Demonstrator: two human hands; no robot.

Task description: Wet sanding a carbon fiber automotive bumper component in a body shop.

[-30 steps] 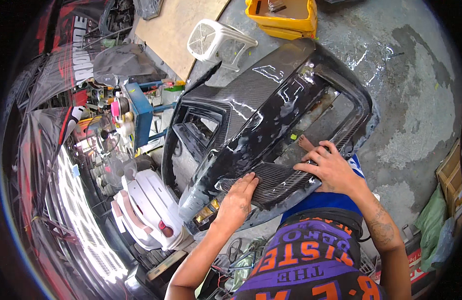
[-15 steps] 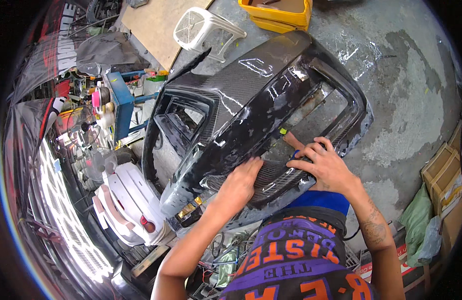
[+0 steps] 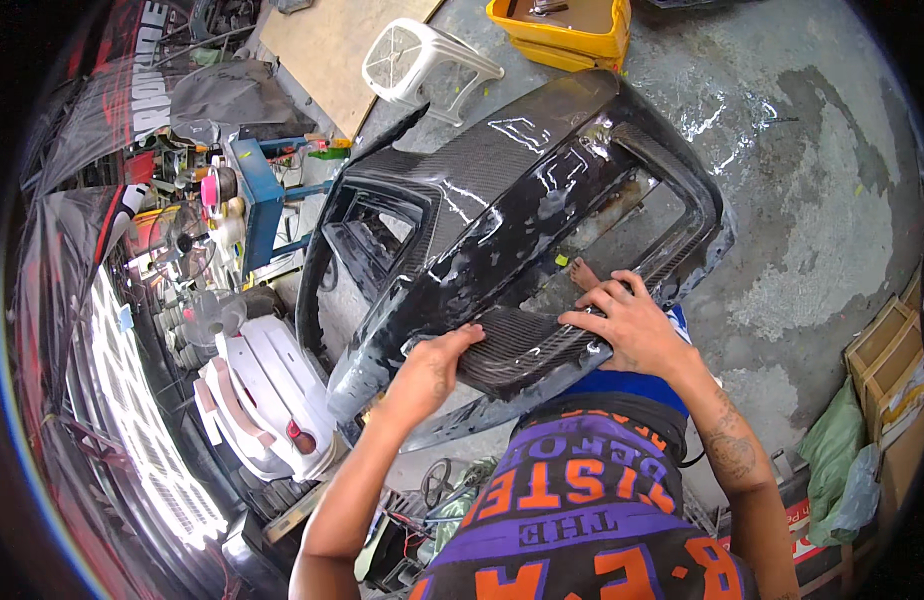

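Note:
A large black car bumper (image 3: 527, 215), with glossy carbon-fibre weave and patchy grey surfaces, lies at an angle across the middle. My left hand (image 3: 432, 372) rests at the left end of its lower woven section (image 3: 522, 350), fingers bent and together; whatever is under them is hidden. My right hand (image 3: 627, 325) grips the near inner edge of the bumper's opening, thumb and fingers curled onto it. A bare foot (image 3: 582, 272) shows through that opening, beside a small yellow-green piece (image 3: 562, 260).
A white plastic stool (image 3: 412, 60) and yellow bin (image 3: 557, 30) stand beyond the bumper, near a plywood sheet (image 3: 322, 50). At left are a blue metal stand (image 3: 252, 210), cluttered bottles and a white bumper (image 3: 267, 390). Cardboard (image 3: 882, 350) and green sacking (image 3: 832, 460) lie at right.
My left hand has slid leftward along the woven section, its fingers now more bent. My right hand stays on the edge with slight finger shifts. The view has shifted somewhat.

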